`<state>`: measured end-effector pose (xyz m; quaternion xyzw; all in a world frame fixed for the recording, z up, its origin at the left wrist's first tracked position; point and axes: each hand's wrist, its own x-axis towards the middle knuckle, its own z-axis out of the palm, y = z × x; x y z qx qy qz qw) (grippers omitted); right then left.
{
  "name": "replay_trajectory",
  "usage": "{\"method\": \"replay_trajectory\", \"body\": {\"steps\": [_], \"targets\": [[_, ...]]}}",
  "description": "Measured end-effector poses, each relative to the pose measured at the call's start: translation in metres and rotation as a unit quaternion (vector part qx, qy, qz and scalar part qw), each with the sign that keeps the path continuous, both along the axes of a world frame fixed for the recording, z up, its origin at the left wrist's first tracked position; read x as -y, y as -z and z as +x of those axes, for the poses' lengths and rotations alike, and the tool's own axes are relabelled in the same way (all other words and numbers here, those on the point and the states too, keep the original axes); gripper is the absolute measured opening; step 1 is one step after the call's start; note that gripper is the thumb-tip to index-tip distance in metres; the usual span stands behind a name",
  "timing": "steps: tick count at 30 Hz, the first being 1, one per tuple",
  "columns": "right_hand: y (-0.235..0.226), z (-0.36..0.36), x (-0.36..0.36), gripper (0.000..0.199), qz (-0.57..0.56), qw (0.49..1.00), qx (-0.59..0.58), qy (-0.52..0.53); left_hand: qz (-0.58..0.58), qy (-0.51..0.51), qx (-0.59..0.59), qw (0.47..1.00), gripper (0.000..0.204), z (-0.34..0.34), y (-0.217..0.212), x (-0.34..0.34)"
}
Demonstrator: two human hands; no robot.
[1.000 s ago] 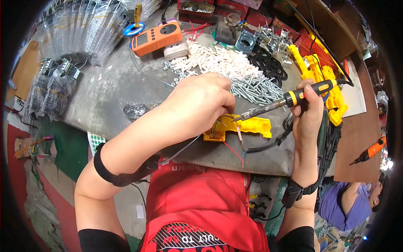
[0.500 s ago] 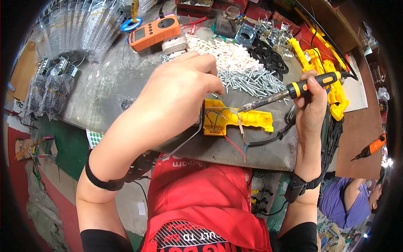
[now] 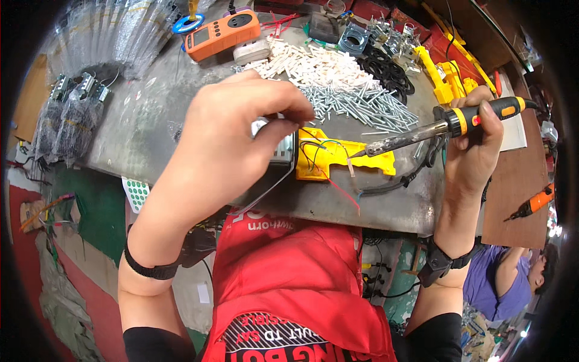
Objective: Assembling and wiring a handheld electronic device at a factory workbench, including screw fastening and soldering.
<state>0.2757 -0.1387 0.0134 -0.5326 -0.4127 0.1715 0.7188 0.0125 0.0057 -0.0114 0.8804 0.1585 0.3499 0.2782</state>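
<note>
Left hand (image 3: 232, 142) pinches thin solder wire (image 3: 271, 184) over yellow plastic housing (image 3: 338, 160); right hand (image 3: 476, 145) grips orange-handled soldering iron (image 3: 434, 128). Risk: hot tip slips, melts housing or scorches coloured leads (image 3: 319, 158).

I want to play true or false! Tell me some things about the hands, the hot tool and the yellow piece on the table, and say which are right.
1. The right hand holds a soldering iron with a black and orange handle. True.
2. The iron's tip points at the orange meter. False: it points at the yellow plastic housing with thin wires in it.
3. The left hand lies flat and empty on the metal table. False: it is raised, its fingertips pinching something at the housing's left end.
4. A pile of silver screws lies behind the housing. True.
5. Both wrists wear dark bands. True.
</note>
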Motion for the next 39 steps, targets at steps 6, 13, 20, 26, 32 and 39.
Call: {"method": "replay_trajectory", "body": {"steps": [6,13,20,26,32,39], "targets": [[-0.005,-0.011,-0.011,0.023,-0.044,0.999,0.028,-0.012,-0.029,0.025,-0.006,0.999,0.020,0.011,0.007,0.005],[0.000,-0.013,-0.020,0.024,-0.063,0.997,0.041,0.004,-0.035,0.010,-0.004,0.999,0.019,0.013,0.014,0.001],[0.001,-0.013,-0.020,0.022,-0.066,0.997,0.045,0.003,-0.031,0.018,-0.017,0.999,0.018,0.015,0.015,0.000],[0.002,-0.013,-0.021,0.023,-0.059,0.997,0.045,0.004,-0.020,0.020,-0.019,0.999,0.017,0.016,0.015,0.000],[0.002,-0.015,-0.022,0.023,-0.057,0.998,0.039,0.002,-0.032,-0.003,-0.028,0.999,0.018,0.012,0.013,-0.002],[0.002,-0.014,-0.020,0.023,-0.057,0.998,0.033,0.009,-0.066,-0.017,0.025,0.997,0.015,0.003,0.008,-0.006]]}}
